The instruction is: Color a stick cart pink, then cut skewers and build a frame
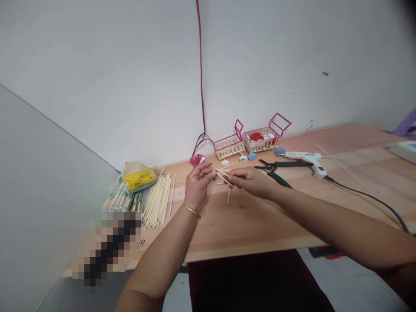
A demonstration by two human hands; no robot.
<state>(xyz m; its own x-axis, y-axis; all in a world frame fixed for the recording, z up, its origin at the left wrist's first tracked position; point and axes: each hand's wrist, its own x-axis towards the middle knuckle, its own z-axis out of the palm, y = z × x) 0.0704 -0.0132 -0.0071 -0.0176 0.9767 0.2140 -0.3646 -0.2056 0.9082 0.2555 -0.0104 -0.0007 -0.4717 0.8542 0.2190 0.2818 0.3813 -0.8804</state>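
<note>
My left hand [199,184], with a gold bangle at its wrist, has its thumb and fingers pinched on the end of a thin wooden stick [223,177]. My right hand [251,181] pinches the other side of the same stick. A second wooden stick [231,165] shows just behind the fingers; whether it is joined to the first I cannot tell. Below the hands, a short wooden stick [228,197] points toward the table's front edge. Pliers [269,167] with dark green handles lie just beyond my right hand.
A heap of wooden sticks [158,201] and a yellow packet [139,180] lie at left. Two small stick carts, one bare [229,146] and one filled [261,139], stand by the wall. A white glue gun [305,158] trails its black cord [367,195] at right.
</note>
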